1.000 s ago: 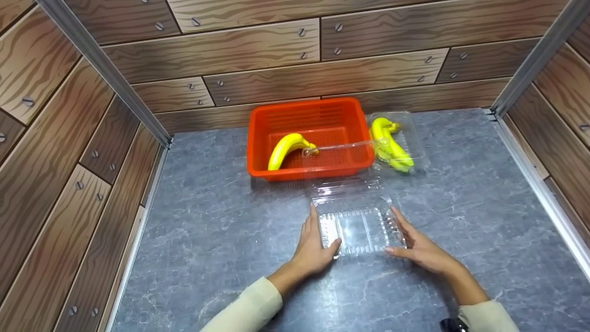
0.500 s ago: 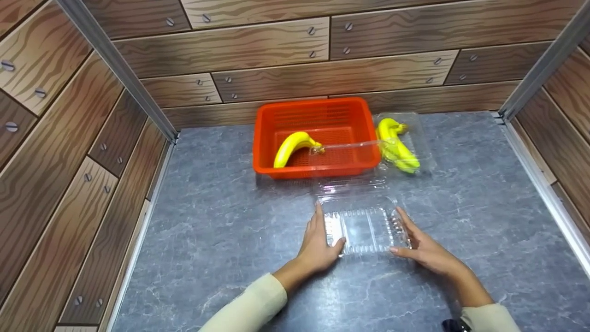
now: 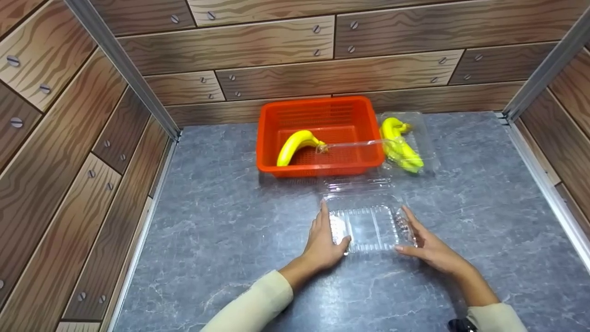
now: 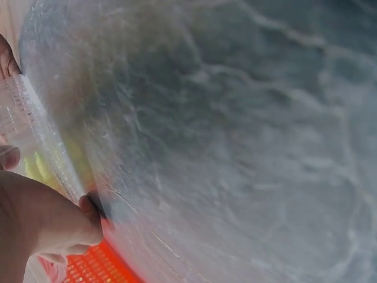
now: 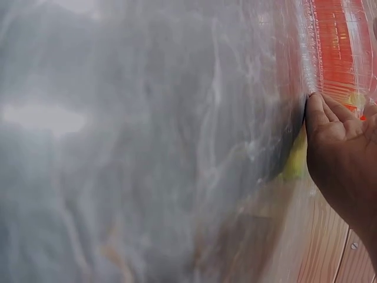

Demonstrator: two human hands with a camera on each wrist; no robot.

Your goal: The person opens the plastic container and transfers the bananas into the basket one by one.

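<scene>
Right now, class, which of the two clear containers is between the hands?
The nearer container, touched by the left hand and right hand; the other container, beside the red basket, holds yellow fruit.

The left wrist view crops the left hand (image 4: pixel 50 221); I can't name the dark thing (image 3: pixel 461 325) beside the right sleeve (image 3: pixel 498 319) (cut off below).

The head view points slightly farther left, so the red basket (image 3: pixel 318 109), clear container (image 3: pixel 366 227), left hand (image 3: pixel 322 245) and right hand (image 3: pixel 433 251) appear farther right.
</scene>
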